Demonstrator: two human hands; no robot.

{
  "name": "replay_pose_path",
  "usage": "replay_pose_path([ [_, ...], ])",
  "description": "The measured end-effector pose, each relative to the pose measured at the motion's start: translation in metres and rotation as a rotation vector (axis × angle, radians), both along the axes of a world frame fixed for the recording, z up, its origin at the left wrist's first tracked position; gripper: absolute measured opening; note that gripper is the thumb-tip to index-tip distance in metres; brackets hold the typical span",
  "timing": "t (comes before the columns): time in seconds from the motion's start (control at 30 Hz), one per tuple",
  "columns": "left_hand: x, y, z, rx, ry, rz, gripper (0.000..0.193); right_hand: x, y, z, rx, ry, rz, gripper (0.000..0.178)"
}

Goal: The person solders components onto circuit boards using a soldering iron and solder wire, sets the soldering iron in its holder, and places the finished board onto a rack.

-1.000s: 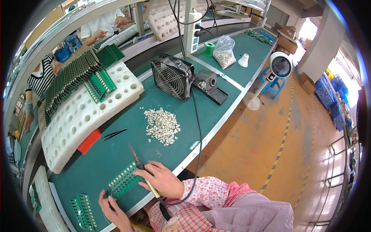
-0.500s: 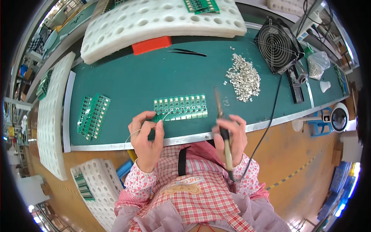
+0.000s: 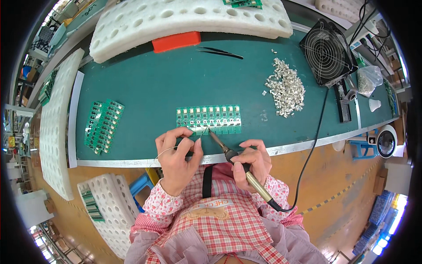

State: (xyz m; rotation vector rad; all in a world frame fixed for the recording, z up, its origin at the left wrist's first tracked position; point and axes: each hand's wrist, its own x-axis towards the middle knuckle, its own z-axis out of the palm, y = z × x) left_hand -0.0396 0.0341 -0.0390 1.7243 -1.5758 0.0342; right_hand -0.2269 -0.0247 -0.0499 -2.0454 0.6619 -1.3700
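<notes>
A green circuit board panel [image 3: 209,115] with rows of small parts lies near the front of the green bench. My right hand [image 3: 251,165] is closed around a soldering iron [image 3: 260,189], its tip touching or just above the panel's lower row. My left hand [image 3: 179,158] pinches a thin solder wire [image 3: 166,151], whose end meets the panel close to the iron's tip. That hand's fingertips sit at the panel's lower left edge. Whether solder is melting is too small to tell.
Two overlapping circuit panels [image 3: 103,126] lie at left. A pile of small metal parts [image 3: 285,88], black tweezers [image 3: 220,53] and a fan [image 3: 326,53] are farther off. White foam blocks [image 3: 189,24] line the back; the iron's cord [image 3: 313,149] loops at right.
The soldering iron has swung left and down from beside the panel, its tip now at the lower row. My left hand and the wire have shifted slightly right along the panel.
</notes>
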Motion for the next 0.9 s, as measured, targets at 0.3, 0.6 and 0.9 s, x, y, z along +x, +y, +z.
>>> replay_pose_path([
  [0.3, -0.001, -0.003, 0.001, 0.025, -0.007, 0.027, 0.017, 0.004, -0.003, -0.002, 0.016, 0.017, -0.009, 0.010],
  [0.6, 0.001, -0.001, 0.003, 0.016, -0.026, 0.019, 0.017, 0.005, -0.003, 0.000, 0.009, 0.032, 0.007, 0.011],
  [0.9, 0.011, 0.001, 0.011, 0.029, 0.018, 0.002, 0.017, 0.004, 0.006, -0.001, 0.065, -0.046, 0.009, 0.006],
])
